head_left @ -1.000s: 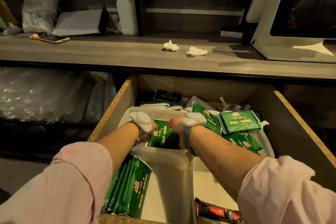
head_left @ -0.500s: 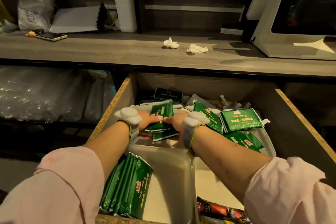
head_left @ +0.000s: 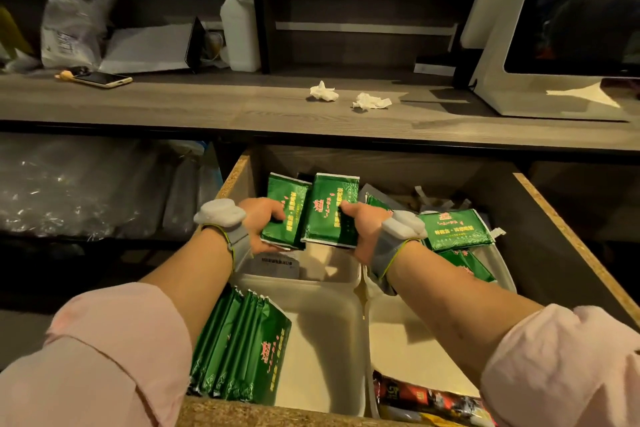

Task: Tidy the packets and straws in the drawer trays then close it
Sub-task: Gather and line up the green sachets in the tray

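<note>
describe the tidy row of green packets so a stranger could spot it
Start at the open drawer below the counter. In its near left white tray, a row of green packets leans against the left wall. Unlike the loose packets farther back, these stand on edge, side by side.

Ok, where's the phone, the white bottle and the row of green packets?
phone (head_left: 102,79): head view, its dark screen.
white bottle (head_left: 240,35): head view, mid body.
row of green packets (head_left: 272,355): head view, front packet's face.
</note>
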`<state>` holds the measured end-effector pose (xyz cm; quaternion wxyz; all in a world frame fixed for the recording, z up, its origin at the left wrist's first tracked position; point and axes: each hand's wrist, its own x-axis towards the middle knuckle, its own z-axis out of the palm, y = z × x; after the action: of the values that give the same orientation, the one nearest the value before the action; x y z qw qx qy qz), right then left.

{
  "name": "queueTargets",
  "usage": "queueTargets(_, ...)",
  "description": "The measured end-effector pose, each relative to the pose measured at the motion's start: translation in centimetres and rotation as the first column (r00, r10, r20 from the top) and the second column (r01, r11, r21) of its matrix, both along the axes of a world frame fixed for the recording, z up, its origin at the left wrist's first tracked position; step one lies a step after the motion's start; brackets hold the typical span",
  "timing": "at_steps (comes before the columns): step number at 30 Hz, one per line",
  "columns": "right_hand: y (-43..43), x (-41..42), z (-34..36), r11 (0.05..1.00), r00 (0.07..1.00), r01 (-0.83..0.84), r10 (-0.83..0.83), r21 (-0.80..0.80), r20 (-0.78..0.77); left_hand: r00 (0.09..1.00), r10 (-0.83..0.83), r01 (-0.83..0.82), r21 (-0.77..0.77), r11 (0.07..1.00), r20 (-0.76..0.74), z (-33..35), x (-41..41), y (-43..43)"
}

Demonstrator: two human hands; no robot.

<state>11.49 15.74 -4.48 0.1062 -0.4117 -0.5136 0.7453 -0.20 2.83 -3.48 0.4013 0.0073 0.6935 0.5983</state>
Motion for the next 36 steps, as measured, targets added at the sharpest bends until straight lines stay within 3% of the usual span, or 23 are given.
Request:
queueTargets(3, -0.2, -0.9, -0.9, 0.998, 1.000, -0.013, 0.013, 0.055, 0.015, 0.992, -0.082, 0.074, 0.084, 0.994, 0.092, 0.8, 1.9, 1.0)
queueTargets(6, -1.3, -0.7, -0.3, 0.983, 0.998, -0.061, 0.055, 0.172, 0.035, 0.945, -0.263, 0.224, 0.206, 0.953, 0.192, 2.3, 3.9, 1.7)
queueTargets(8, -2.1, -0.3, 0.2, 0.972, 0.989, -0.118, 0.096, 0.205, 0.111, 0.914, -0.342, 0.275, 0.285, 0.918, 0.217, 2.5, 4.2, 1.8)
queueTargets(12, -1.4, 1.4, 0.9, 0.976, 0.969, -0.208, 0.195, 0.070, 0.154, 0.935, -0.310, 0.291, 0.129, 0.948, 0.170, 1.7, 5.2, 2.5)
queueTargets(14, 0.5, 2.8, 1.7, 0.943, 0.950, -0.286, 0.255, 0.171, 0.182, 0.938, -0.288, 0.278, 0.077, 0.958, 0.193, 1.4, 5.3, 2.7)
queueTargets(16, 3.3, 4.1, 2.4, 0.842, 0.949, -0.296, 0.203, 0.451, 0.243, 0.938, -0.278, 0.273, 0.057, 0.960, 0.205, 1.3, 5.2, 3.0)
queueTargets(19, 7.9, 5.4, 2.5, 0.547, 0.926, -0.324, 0.015, 0.772, 0.378, 0.957, -0.251, 0.249, 0.037, 0.968, 0.147, 1.0, 5.3, 3.5)
queueTargets(21, 9.2, 5.9, 1.9, 0.354, 0.796, -0.574, 0.032, 0.738, 0.604, 0.959, -0.236, 0.227, 0.068, 0.971, 0.159, 0.9, 5.8, 4.0)
queueTargets(23, 9.2, 5.7, 0.9, 0.226, 0.652, -0.746, 0.052, 0.627, 0.756, 0.967, -0.214, 0.206, 0.068, 0.976, 0.141, 0.4, 6.1, 4.0)
queueTargets(25, 9.1, 5.2, -0.3, 0.206, 0.609, -0.785, 0.084, 0.584, 0.789, 0.977, -0.185, 0.180, 0.058, 0.982, 0.105, 0.0, 6.2, 4.0)
queueTargets(28, 9.8, 4.7, -1.6, 0.262, 0.669, -0.734, 0.112, 0.627, 0.735, 0.988, -0.139, 0.138, 0.028, 0.990, 0.063, -0.5, 5.9, 3.8)
queueTargets(31, 10.5, 4.6, -1.3, 0.223, 0.682, -0.725, 0.105, 0.651, 0.724, 0.993, -0.113, 0.112, 0.024, 0.993, 0.039, -0.9, 5.8, 3.9)
queueTargets(34, 10.6, 4.5, -0.8, 0.228, 0.746, -0.659, 0.074, 0.717, 0.662, 0.993, -0.116, 0.116, 0.023, 0.993, 0.010, -1.1, 6.0, 4.0)
queueTargets(36, 10.4, 4.2, -0.5, 0.284, 0.824, -0.556, 0.070, 0.781, 0.562, 0.993, -0.121, 0.121, 0.037, 0.992, -0.006, -1.2, 6.1, 4.1)
